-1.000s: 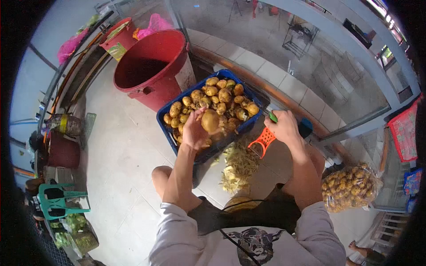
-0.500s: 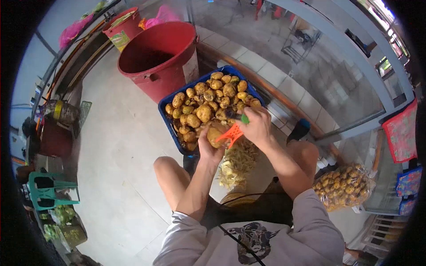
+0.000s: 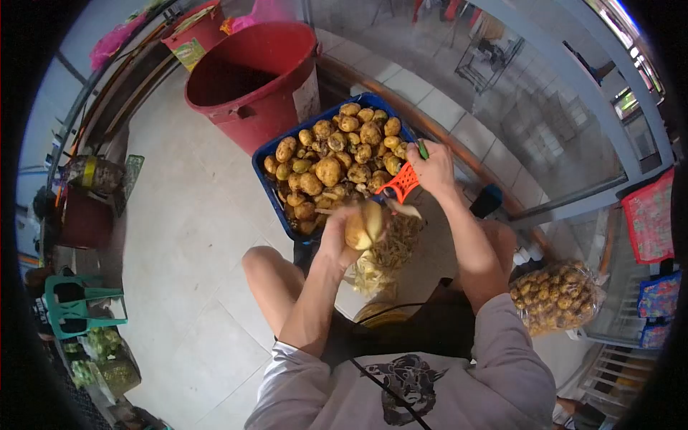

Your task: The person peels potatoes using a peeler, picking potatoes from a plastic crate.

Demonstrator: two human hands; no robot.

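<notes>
My left hand (image 3: 338, 233) is closed round a partly peeled potato (image 3: 355, 233), whose pale yellow flesh shows beside remaining brown skin. In my right hand (image 3: 435, 170) is a peeler with an orange head (image 3: 403, 183) and a bit of green by the thumb. The peeler is held up and to the right of the potato, apart from it. A strip of peel (image 3: 405, 209) hangs blurred in the gap. Beyond both hands lies a blue crate (image 3: 264, 188) full of unpeeled potatoes (image 3: 328, 172). Peelings (image 3: 393, 251) are heaped on the floor below my hands.
Touching the crate's far side is a large red bin (image 3: 251, 122), with a smaller red bucket (image 3: 197, 32) behind. A clear bag of potatoes (image 3: 557, 297) rests by my right knee. At left are a green plastic stool (image 3: 79, 304) and bagged green vegetables (image 3: 104, 344). Glass panels line the right.
My right hand has swung the peeler up and right, off the potato. The potato has turned and moved slightly nearer me, now showing more peeled flesh. A peel strip has come away.
</notes>
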